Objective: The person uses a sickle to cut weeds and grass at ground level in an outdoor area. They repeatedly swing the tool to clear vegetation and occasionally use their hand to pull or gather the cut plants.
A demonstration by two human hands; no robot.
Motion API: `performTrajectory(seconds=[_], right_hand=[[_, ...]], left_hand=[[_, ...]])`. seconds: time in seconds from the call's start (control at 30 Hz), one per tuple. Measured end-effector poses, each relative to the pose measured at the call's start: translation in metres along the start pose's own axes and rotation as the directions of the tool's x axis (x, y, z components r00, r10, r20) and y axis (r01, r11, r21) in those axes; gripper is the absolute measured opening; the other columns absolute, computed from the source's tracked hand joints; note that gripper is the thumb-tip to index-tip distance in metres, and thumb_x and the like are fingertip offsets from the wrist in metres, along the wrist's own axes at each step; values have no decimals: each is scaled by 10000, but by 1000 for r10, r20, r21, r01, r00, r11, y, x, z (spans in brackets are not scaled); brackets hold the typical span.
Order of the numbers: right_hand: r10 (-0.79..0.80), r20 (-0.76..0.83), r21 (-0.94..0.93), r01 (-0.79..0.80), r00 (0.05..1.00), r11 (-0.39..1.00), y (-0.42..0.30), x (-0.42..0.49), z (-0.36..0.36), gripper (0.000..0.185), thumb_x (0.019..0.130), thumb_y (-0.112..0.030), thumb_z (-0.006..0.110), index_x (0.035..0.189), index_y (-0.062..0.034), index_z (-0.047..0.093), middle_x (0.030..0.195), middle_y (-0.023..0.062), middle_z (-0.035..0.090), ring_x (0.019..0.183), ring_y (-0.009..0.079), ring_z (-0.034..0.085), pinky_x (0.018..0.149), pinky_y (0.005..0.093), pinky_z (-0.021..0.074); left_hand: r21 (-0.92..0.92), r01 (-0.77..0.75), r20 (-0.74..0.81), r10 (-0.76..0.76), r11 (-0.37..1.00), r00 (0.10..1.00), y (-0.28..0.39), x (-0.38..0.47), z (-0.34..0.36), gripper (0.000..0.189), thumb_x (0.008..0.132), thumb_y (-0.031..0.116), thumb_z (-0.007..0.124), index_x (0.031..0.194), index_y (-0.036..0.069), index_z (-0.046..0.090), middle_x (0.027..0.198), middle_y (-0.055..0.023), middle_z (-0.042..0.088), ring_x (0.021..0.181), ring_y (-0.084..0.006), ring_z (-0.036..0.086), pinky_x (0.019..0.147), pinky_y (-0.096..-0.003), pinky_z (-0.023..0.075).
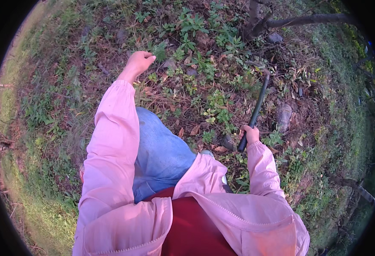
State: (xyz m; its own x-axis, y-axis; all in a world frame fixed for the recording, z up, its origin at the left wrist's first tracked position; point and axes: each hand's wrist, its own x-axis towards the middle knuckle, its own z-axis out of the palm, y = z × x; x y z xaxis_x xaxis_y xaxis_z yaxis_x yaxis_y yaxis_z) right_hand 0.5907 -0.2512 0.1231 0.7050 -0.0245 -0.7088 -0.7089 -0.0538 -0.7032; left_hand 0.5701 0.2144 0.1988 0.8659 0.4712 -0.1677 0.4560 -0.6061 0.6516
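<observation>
My right hand [250,133] is closed round the lower part of a long dark handle, which belongs to a hand tool [258,107], apparently a sickle. The handle slants up and slightly right; a thin metal head at its far end points left, low among weeds and dry stalks. My left hand [139,64] hangs over the ground at the upper left, its fingers bent down and the thumb near them. A leafy green weed [159,50] lies just beyond its fingertips. Whether those fingers hold anything is hidden.
Uneven ground bears weeds, dry grass and brown leaves. A large stone [283,116] lies right of the handle, a smaller grey stone [274,38] near a forked tree trunk [254,24]. A branch [309,20] reaches right from it. My bent knee [162,137] is between my arms.
</observation>
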Motion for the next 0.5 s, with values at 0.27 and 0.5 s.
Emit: performTrajectory(seconds=[0.27, 0.5], right_hand=[[177, 361, 183, -256, 916, 949, 33, -105, -38, 121, 804, -80, 536, 762, -64, 424, 599, 9, 421, 446, 90, 405, 384, 242, 364], [13, 189, 106, -34, 982, 994, 19, -73, -37, 116, 783, -88, 535, 810, -31, 437, 611, 44, 460, 440, 131, 450, 390, 278, 408]], left_hand=[[201, 215, -220, -169, 956, 961, -151, -115, -39, 396, 820, 270, 620, 1092, -18, 621, 1123, -178, 613, 1066, -294, 575, 931, -359, 426], [229, 271, -307, -195, 935, 931, -203, -185, -38, 428, 811, 250, 638, 1126, -34, 577, 1184, -176, 553, 1089, -321, 537, 942, -376, 416]])
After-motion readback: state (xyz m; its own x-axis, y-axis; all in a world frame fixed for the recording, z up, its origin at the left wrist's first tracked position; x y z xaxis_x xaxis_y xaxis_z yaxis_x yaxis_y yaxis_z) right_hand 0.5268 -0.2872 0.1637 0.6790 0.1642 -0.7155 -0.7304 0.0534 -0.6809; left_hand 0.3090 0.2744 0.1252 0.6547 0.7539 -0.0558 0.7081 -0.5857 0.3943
